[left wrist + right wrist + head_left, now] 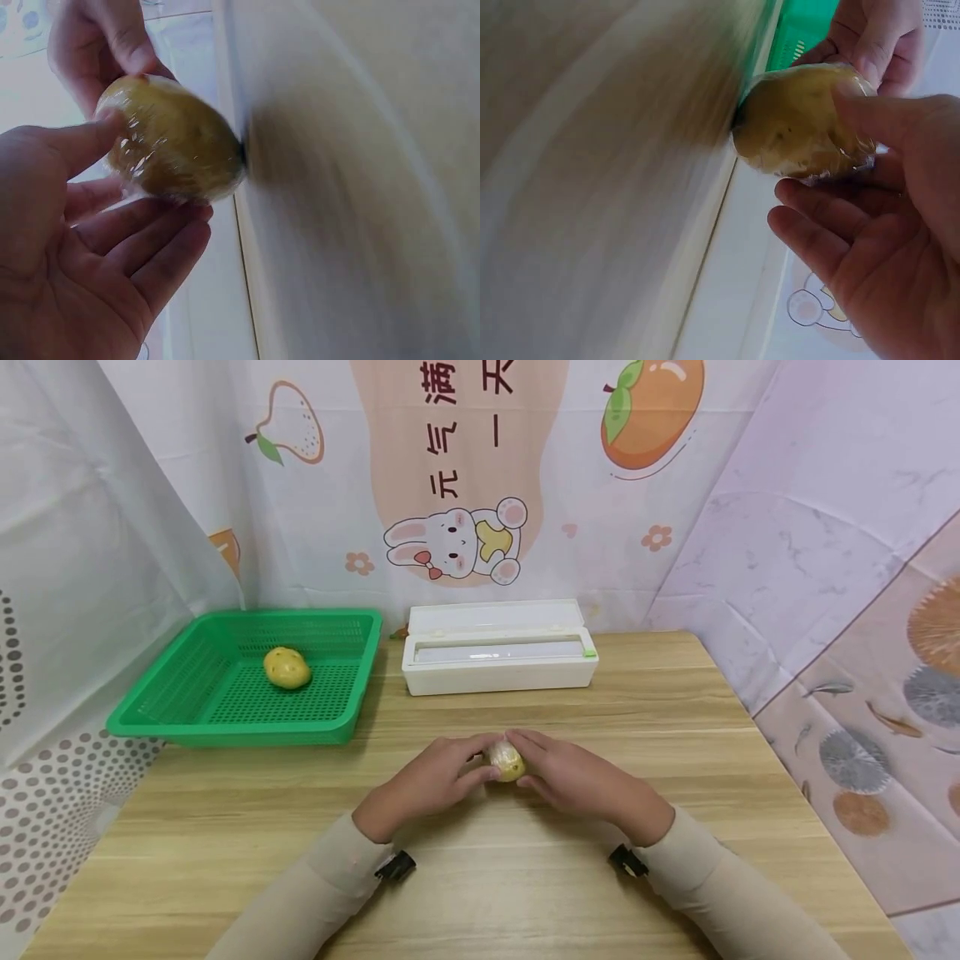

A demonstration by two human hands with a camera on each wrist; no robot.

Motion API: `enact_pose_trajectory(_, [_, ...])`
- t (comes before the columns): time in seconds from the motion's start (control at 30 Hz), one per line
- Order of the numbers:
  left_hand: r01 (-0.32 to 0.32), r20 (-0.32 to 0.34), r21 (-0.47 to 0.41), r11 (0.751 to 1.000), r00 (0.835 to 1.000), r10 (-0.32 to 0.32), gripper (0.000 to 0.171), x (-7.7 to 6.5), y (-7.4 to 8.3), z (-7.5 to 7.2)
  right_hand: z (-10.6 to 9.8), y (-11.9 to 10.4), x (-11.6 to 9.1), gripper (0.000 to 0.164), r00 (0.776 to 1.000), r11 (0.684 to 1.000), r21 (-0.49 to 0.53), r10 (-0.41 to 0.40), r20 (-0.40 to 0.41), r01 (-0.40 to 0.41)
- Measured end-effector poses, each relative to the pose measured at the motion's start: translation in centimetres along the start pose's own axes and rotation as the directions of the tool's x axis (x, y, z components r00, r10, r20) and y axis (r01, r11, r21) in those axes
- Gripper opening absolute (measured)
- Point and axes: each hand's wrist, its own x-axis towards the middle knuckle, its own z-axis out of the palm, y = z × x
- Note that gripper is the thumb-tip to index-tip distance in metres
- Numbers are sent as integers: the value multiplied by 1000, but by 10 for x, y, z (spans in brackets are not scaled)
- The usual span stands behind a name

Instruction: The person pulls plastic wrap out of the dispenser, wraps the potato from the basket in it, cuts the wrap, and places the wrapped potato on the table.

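Fingers [174, 262] of the left hand [442, 774] and right hand [573, 774] grip a film-wrapped potato [510, 763] in front of the white box [501, 679], its long axis rising steeply, one end down against the surface [510, 885].

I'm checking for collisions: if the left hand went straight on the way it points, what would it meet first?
The wrapped potato, which the left hand touches; beyond it, roughly in line, comes the right hand on its other side, though exact depth is hard to judge.
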Motion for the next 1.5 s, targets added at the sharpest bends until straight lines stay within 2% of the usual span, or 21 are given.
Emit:
enact_pose_trajectory(0.1, [5,6,81,997,1000,-5,53,0,3,3,1,-1,1,66,1000,1000,14,21,-16,-21])
enact_pose_trajectory(0.23, [22,39,111,994,999,-26,63,-1,6,7,3,0,2,66,998,997,59,55,-16,-54])
enact_pose_trajectory(0.4, [48,65,68,997,997,-52,68,-1,7,9,4,4,2,69,995,989,107,99,3,-99])
enact_pose_trajectory(0.47, [55,53,59,997,997,-58,65,0,7,10,4,5,3,70,994,986,128,109,12,-110])
enact_pose_trajectory(0.6, [97,-14,1,995,995,-97,58,1,7,7,3,8,8,65,989,968,211,144,-18,-137])
enact_pose_trajectory(0.7, [124,-75,-117,985,988,-134,51,2,8,4,2,11,12,57,979,936,311,194,-59,-167])
enact_pose_trajectory(0.83, [149,-106,-287,946,977,-186,36,3,10,0,-2,10,14,49,963,888,414,257,-86,-200])
enact_pose_trajectory(0.93, [176,-103,-360,916,968,-227,29,3,12,-2,-4,8,12,49,946,860,449,313,-90,-241])
enact_pose_trajectory(1.03, [210,-81,-403,891,961,-263,33,3,13,-3,-4,6,11,48,922,811,511,377,-86,-284])
enact_pose_trajectory(1.17, [250,-28,-464,850,955,-296,45,5,12,-3,-2,5,11,43,887,730,600,457,-73,-326])
enact_pose_trajectory(1.23, [271,-2,-486,831,950,-311,48,6,11,-3,0,7,12,41,876,698,632,479,-61,-337])
enact_pose_trajectory(1.33, [306,18,-517,799,938,-347,48,7,7,-1,4,10,12,40,876,673,650,482,-23,-353])
enact_pose_trajectory(1.5, [344,46,-587,733,918,-394,45,7,1,3,6,12,12,54,908,682,630,409,91,-371])
